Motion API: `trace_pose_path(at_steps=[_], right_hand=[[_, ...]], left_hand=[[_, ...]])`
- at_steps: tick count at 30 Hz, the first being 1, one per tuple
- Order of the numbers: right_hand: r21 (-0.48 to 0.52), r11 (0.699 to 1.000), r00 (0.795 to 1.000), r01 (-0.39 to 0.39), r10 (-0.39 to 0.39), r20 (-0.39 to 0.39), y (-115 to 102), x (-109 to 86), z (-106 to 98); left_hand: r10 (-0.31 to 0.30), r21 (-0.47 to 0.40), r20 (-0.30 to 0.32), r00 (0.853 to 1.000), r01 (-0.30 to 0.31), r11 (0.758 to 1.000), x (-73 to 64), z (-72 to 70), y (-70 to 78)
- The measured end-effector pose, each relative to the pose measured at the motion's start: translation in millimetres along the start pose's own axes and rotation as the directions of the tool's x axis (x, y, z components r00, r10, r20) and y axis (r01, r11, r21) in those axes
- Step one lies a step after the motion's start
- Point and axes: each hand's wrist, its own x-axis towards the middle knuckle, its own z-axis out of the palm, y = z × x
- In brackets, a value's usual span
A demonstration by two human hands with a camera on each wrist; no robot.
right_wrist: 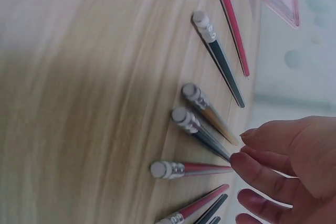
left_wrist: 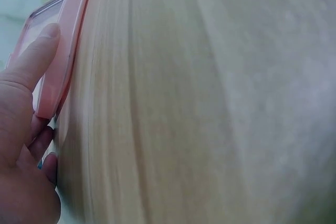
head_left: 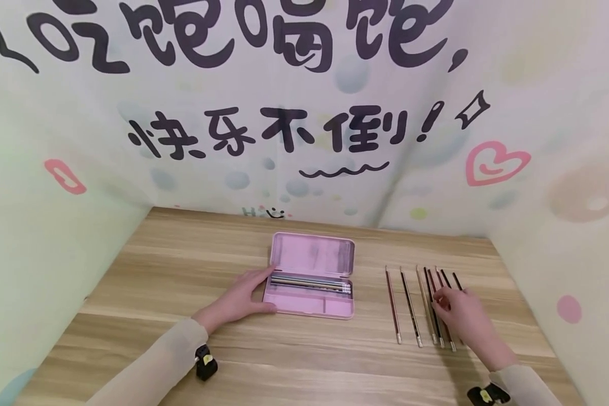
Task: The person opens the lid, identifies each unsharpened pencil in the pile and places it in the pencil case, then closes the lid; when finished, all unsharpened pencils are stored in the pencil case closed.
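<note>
An open pink pencil case (head_left: 294, 305) lies on the table, its lid tilted up at the back. Inside, a row of pencils (head_left: 309, 283) fills the rear compartment. My left hand (head_left: 235, 299) grips the case's left end; in the left wrist view the thumb (left_wrist: 37, 59) presses on its rim. Right of the case, several pencils with white erasers lie in a fan, among them a red pencil (head_left: 393, 307) and a black pencil (head_left: 411, 307). Over the right-hand group hovers my right hand (head_left: 462, 313), thumb and index apart, with the index fingertip close to a dark pencil (right_wrist: 202, 137).
The wood-grain table (head_left: 182, 254) meets a printed fabric wall (head_left: 284, 192) at the back, with side walls left and right. On each sleeve's cuff sits a small black wrist camera, such as the left camera (head_left: 206, 363).
</note>
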Motion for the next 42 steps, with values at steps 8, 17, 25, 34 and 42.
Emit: trace_pose_path(at_steps=[8, 17, 25, 34, 42], right_hand=[[-0.032, 0.999, 1.000, -0.015, 0.014, -0.027, -3, -3.4, 3], [-0.039, 0.999, 0.998, -0.010, 0.008, -0.058, -1, -7.8, 9], [-0.056, 0.998, 0.999, -0.017, 0.014, -0.049, -2, -4.0, 11], [-0.081, 0.994, 0.997, -0.078, 0.076, -0.022, -8, -0.9, 10], [-0.095, 0.989, 0.993, -0.110, 0.112, 0.019, -12, 2.3, 5]], left_hand=[[-0.010, -0.002, 0.009, 1.000, 0.010, 1.000, -1.2, 5.9, -3.6], [-0.008, 0.004, 0.004, 1.000, 0.008, 1.000, -1.4, 5.3, -3.9], [-0.018, 0.006, 0.002, 1.000, 0.018, 1.000, 0.1, 3.9, -4.4], [-0.020, 0.023, 0.009, 1.000, 0.020, 1.000, 0.5, 3.5, -6.8], [-0.011, 0.035, 0.012, 1.000, 0.010, 0.999, 2.8, 2.5, -5.6]])
